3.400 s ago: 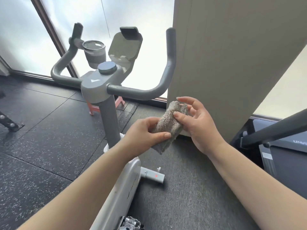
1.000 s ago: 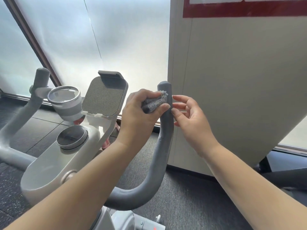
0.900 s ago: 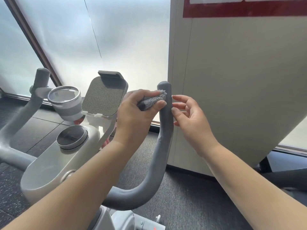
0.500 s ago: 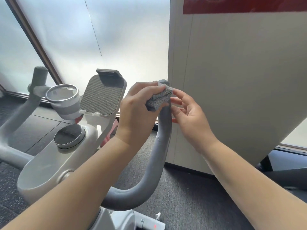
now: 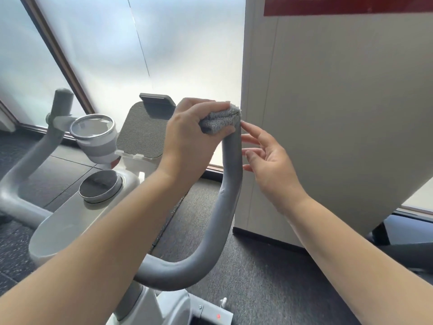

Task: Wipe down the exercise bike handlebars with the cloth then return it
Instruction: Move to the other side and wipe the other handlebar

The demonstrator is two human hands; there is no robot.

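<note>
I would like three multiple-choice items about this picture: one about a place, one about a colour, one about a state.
1. Where is the cloth?
A. on the floor
B. on the top end of the right handlebar
C. in the cup holder

2. What colour is the cloth?
A. grey
B. red
C. yellow

3. What is the right hand doing?
A. gripping the cloth
B. resting on the floor
C. held open beside the handlebar

Answers: 1 B, the left hand grips the cloth over the bar's tip. 2 A, its pile is grey like the bar. 3 C, its fingers are straight and hold nothing.
</note>
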